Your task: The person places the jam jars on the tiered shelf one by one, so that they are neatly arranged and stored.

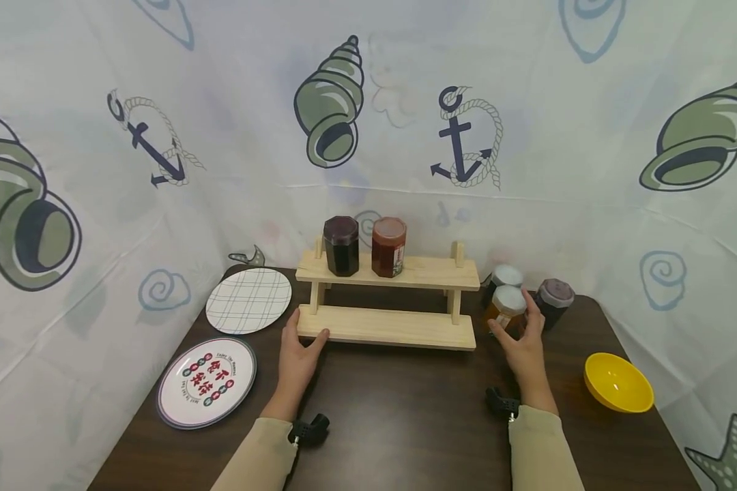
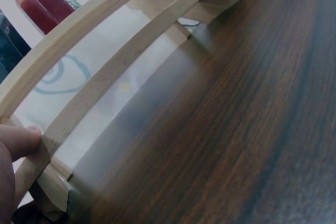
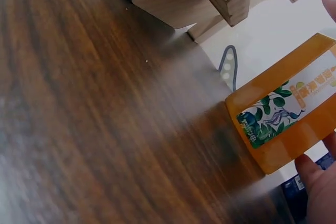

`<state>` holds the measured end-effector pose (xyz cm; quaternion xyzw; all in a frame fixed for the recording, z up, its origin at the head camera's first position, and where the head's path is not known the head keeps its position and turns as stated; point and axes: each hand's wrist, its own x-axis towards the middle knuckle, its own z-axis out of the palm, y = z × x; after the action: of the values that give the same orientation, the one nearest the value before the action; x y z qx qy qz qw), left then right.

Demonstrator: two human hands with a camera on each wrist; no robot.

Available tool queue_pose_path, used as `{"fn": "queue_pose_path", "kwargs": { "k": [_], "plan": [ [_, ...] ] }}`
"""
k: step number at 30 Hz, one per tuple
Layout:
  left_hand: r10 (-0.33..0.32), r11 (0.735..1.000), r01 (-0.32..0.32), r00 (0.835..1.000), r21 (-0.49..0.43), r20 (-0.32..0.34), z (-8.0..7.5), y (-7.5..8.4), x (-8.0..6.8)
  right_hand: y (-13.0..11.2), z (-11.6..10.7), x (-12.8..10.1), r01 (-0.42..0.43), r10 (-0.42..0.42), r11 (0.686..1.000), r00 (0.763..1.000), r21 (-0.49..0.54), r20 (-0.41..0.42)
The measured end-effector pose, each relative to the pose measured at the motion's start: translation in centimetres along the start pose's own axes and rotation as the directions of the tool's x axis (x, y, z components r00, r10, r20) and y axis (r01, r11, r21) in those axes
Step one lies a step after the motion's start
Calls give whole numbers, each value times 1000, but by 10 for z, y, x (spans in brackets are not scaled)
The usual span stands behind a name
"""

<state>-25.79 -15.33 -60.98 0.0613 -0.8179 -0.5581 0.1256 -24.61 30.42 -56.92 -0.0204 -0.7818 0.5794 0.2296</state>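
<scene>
My left hand (image 1: 299,354) holds the wooden shelf (image 1: 387,326) steady. My right hand (image 1: 524,344) wraps its fingers around the orange jar (image 1: 507,310). I think lifting it onto the shelf comes next.

five jars (image 1: 508,305), two plates (image 1: 248,300), one yellow bowl (image 1: 617,383), one wooden rack (image 1: 388,300), two hands (image 1: 298,358).

Dark wooden table (image 1: 405,423) bears a wooden rack (image 1: 387,327), two plates (image 1: 248,300), yellow bowl (image 1: 617,382) (far right), jars (image 1: 508,307)
</scene>
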Motion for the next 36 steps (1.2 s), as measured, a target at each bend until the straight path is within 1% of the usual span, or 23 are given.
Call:
{"fn": "queue_pose_path", "kwargs": {
  "k": [3,5,9,16,24,30,36],
  "plan": [
    [0,1000,0,1000,-5,2,-1,1,0,14,0,3,-19,20,999,999,-36,34],
    [-2,1000,2,1000,-7,5,-1,1,0,23,0,6,-27,30,998,999,-62,40],
    [-6,1000,6,1000,-5,7,-1,2,0,30,-1,8,-25,28,997,999,-75,33],
    [-12,1000,12,1000,-2,10,-1,2,1,30,2,9,7,-9,998,1000,-65,-20],
    [-10,1000,10,1000,3,9,-1,1,2,26,4,9,-15,12,999,998,-50,-67],
    [-9,1000,9,1000,0,3,-1,4,2,26,4,11,-19,13,998,996,-58,-89],
    [-22,1000,22,1000,3,2,-2,3,0,28,6,10,-13,8,999,992,-39,-124]
  ]
}}
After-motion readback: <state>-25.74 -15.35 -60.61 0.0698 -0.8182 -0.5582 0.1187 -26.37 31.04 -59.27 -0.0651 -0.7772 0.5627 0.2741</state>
